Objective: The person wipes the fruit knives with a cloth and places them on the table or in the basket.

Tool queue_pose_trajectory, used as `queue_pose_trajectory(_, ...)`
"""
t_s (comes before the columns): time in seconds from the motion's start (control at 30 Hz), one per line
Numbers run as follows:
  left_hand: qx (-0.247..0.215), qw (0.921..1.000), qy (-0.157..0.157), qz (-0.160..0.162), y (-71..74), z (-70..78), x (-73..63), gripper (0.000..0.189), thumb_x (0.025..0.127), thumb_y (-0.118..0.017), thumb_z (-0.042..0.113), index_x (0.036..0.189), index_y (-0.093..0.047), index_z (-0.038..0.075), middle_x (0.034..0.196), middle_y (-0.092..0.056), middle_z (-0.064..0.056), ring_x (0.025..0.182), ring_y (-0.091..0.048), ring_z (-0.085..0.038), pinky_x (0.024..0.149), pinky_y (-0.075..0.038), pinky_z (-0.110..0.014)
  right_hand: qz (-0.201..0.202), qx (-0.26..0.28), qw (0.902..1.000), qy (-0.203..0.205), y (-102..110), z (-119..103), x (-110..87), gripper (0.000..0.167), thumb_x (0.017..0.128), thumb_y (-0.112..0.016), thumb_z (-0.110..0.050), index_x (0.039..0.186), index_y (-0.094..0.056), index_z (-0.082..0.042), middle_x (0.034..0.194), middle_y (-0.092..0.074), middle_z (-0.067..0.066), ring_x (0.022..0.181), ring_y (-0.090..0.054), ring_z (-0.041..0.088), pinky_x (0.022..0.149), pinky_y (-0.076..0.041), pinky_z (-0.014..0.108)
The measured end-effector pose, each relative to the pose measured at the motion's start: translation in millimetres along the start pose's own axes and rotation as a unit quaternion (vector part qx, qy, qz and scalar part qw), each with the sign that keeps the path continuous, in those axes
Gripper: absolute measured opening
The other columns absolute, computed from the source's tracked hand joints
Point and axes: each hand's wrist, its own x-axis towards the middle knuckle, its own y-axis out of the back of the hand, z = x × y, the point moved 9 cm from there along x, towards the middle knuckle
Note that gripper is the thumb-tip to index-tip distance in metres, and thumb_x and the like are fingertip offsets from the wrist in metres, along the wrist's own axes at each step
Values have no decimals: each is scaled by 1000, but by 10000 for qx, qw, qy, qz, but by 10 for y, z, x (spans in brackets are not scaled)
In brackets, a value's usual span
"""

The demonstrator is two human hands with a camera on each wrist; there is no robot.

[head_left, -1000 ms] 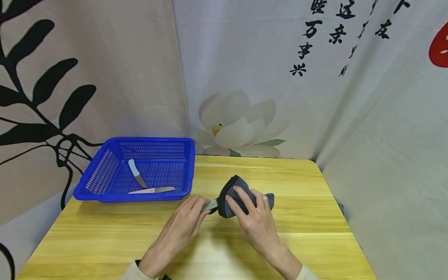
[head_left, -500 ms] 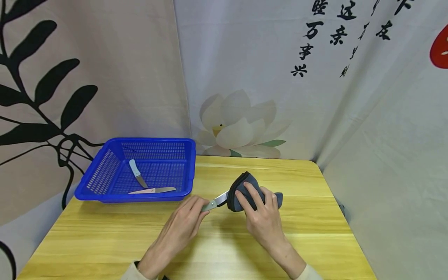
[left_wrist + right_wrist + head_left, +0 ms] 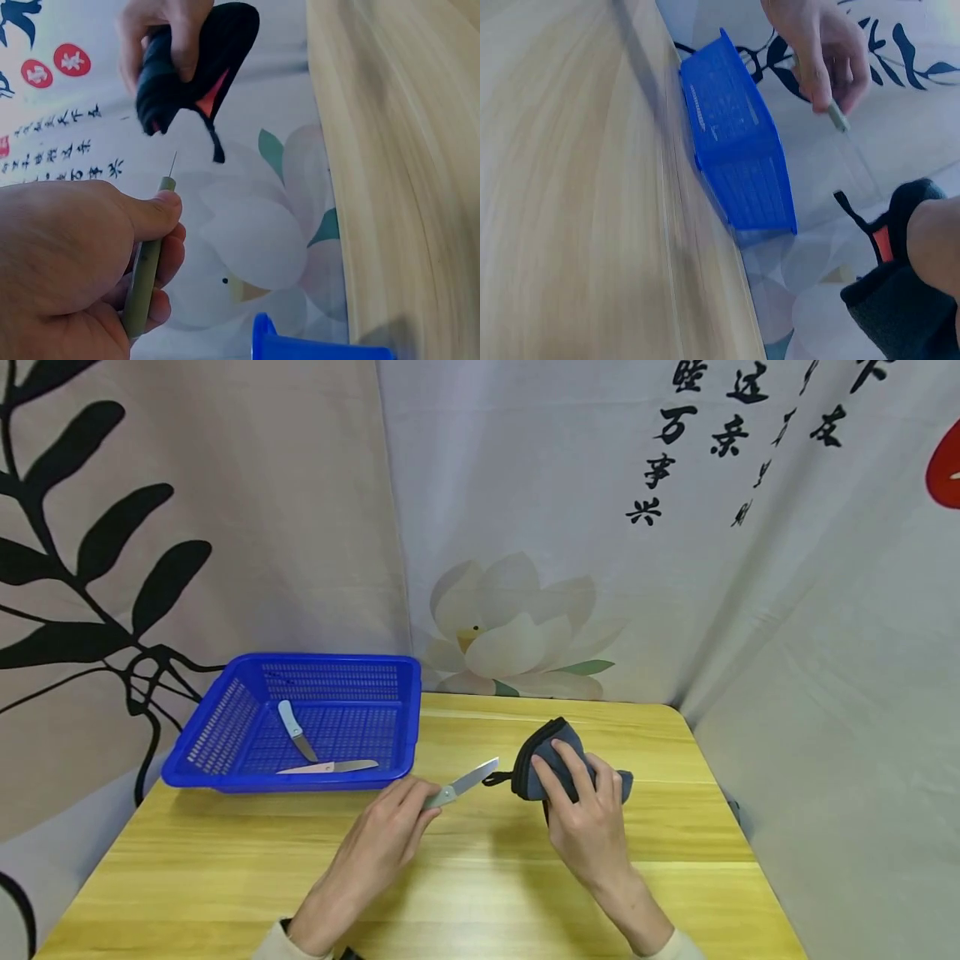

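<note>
My left hand (image 3: 386,827) grips a small knife (image 3: 476,774) by its pale green handle, with the bare blade angled up to the right. In the left wrist view the knife handle (image 3: 142,289) lies between thumb and curled fingers. My right hand (image 3: 588,827) holds a blue-grey fabric pouch (image 3: 543,764) with black trim and a black loop, its mouth turned toward the knife. A strip of red lining shows at the mouth of the pouch (image 3: 900,307) in the right wrist view. Blade tip and pouch are close but apart, above the table.
A blue mesh basket (image 3: 292,783) stands at the table's back left. Inside lie a light blue-handled knife (image 3: 296,731) and a pale pink-handled knife (image 3: 330,767). Behind the wooden table (image 3: 675,893) hangs a printed curtain (image 3: 525,460).
The knife blade has come out of the pouch, where it was hidden at first. My right hand has moved right with the pouch; my left hand has barely moved.
</note>
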Motion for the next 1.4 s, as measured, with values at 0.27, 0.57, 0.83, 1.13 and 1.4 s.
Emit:
queue_pose_trajectory(0.27,132,9999,-110,-19,-24,54,31,24,95,-89,5,115,-75,6,105,-77,-3,96,-74,-17,85,-66,-34,-35,113,9964,838,-36,-484,45,39,115,-49,-11,138,-79,-19,150,-71,16,113,-61,41,91,-49,52)
queue_pose_trajectory(0.57,49,9995,-268,-135,-74,88,24,29,91,-92,2,114,-76,9,102,-75,1,96,-73,-15,84,-65,-32,-512,21,9916,1192,-169,-741,12,57,90,-61,0,139,-78,-23,154,-69,9,119,-62,40,97,-54,51)
queue_pose_trajectory(0.83,-117,9995,-254,-168,-69,68,6,23,98,-86,6,117,-74,9,105,-75,0,96,-72,-14,84,-66,-31,-559,-88,9932,1020,-186,-652,29,58,88,-61,1,139,-78,-22,154,-69,10,117,-62,41,96,-53,53)
queue_pose_trajectory(1.13,-54,9993,-366,-93,-51,86,9,22,98,-85,6,116,-73,8,105,-75,0,95,-71,-14,83,-65,-32,-500,-265,9951,805,-174,-476,13,50,106,-45,-2,138,-79,-20,152,-69,14,117,-61,43,93,-51,52)
queue_pose_trajectory(1.4,21,9989,-469,27,-10,109,8,23,96,-86,6,115,-73,7,103,-75,-1,94,-71,-14,84,-65,-32,-429,-325,9962,686,-152,-361,26,45,110,-45,-4,136,-80,-17,151,-70,16,115,-61,45,94,-51,53)
